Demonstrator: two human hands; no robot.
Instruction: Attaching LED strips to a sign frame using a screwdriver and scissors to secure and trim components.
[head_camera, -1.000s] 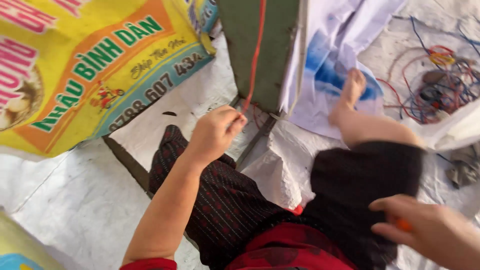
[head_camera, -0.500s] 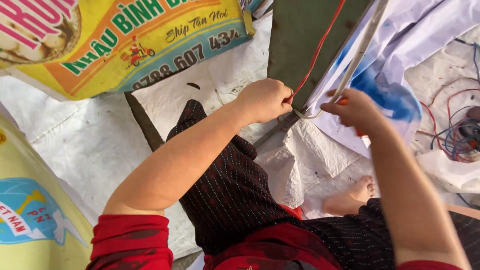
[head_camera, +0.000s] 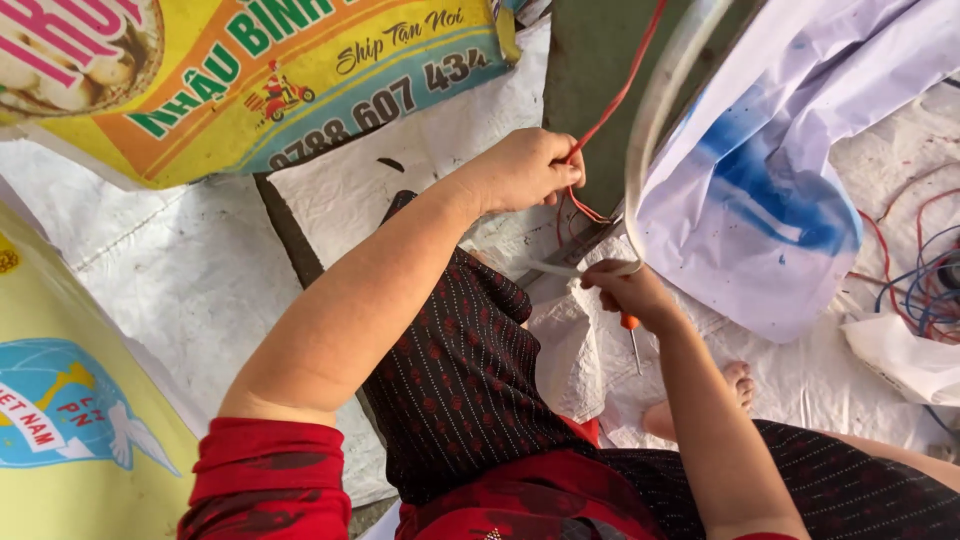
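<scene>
My left hand (head_camera: 525, 168) is closed around a thin red wire (head_camera: 618, 92) that runs up and away toward the top of the view. My right hand (head_camera: 628, 292) sits just below it, gripping a small tool with an orange handle and thin metal shaft (head_camera: 634, 345), and also pinching the end of a pale, whitish cable sheath (head_camera: 652, 110) that curves upward beside the red wire. Both hands work over my lap, above dark dotted trousers (head_camera: 470, 370). My bare foot (head_camera: 738, 385) rests on the floor to the right.
White woven sheeting (head_camera: 200, 290) covers the floor. A yellow printed banner (head_camera: 250, 80) lies at the top left, another yellow sack (head_camera: 70, 420) at the lower left. A white plastic sheet with blue stains (head_camera: 790, 180) lies right, a tangle of coloured wires (head_camera: 925, 270) beyond it.
My right hand has dropped from beside my left hand to below it, drawing the pale sheath down into a curve. My left hand stays closed on the red wire.
</scene>
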